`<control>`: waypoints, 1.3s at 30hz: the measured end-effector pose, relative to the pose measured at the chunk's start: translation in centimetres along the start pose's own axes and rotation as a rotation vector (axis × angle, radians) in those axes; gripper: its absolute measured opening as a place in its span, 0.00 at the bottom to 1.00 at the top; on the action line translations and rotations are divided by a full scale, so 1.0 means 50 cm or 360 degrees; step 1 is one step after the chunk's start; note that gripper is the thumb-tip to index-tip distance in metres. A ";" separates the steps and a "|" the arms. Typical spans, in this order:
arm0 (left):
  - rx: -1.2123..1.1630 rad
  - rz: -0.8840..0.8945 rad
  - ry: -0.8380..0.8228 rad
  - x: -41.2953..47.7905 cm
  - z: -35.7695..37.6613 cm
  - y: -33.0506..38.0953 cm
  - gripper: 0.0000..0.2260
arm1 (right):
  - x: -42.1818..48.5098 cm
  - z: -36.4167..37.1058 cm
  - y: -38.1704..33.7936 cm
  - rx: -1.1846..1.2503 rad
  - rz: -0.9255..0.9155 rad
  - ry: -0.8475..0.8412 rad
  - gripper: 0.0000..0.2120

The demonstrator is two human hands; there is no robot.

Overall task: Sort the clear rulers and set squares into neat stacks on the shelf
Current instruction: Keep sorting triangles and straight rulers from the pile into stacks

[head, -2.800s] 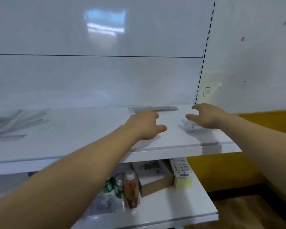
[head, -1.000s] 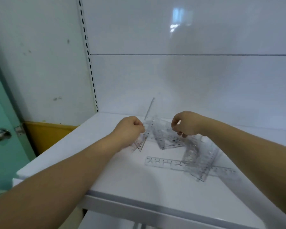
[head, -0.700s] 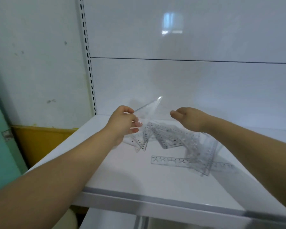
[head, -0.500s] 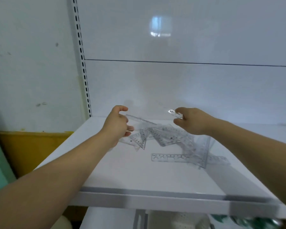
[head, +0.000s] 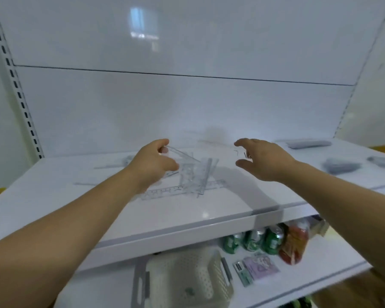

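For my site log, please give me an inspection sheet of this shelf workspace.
Surface: white shelf, glossy.
Job's things: loose pile of clear rulers and set squares; blurred grey stacks at right.
Clutter: green cans, red bottle, basket on lower shelf.
Hands: left hand pinches clear piece above the pile; right hand open, holding nothing.
Cables: nothing seen.
Surroundings: white back panel, slotted upright.

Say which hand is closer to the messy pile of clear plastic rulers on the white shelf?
Left. The left hand is at the left edge of the clear ruler pile, pinching one clear piece; the right hand hovers open to its right, apart.
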State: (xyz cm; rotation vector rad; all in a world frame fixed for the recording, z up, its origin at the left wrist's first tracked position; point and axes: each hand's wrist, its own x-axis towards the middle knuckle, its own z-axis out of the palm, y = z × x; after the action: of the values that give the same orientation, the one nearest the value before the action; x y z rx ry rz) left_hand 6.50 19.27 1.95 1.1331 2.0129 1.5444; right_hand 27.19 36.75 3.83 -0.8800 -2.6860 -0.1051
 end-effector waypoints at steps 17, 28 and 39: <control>0.0764 0.0469 -0.0348 -0.019 0.605 0.207 0.26 | -0.274 -0.103 0.585 0.0180 0.0574 0.0055 0.23; 0.0918 0.0341 -0.0297 0.092 0.716 0.214 0.26 | -0.135 -0.061 0.749 0.0303 0.0548 -0.0045 0.22; 0.0620 0.0224 -0.0354 0.205 0.794 0.207 0.22 | 0.078 0.019 0.848 0.0291 0.0376 -0.0180 0.22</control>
State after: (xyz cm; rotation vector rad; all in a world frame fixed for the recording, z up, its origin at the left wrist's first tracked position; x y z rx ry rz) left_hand 31.70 53.14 -0.04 1.5464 2.1703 1.0482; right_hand 48.90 73.36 3.03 -1.1648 -2.6156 0.2454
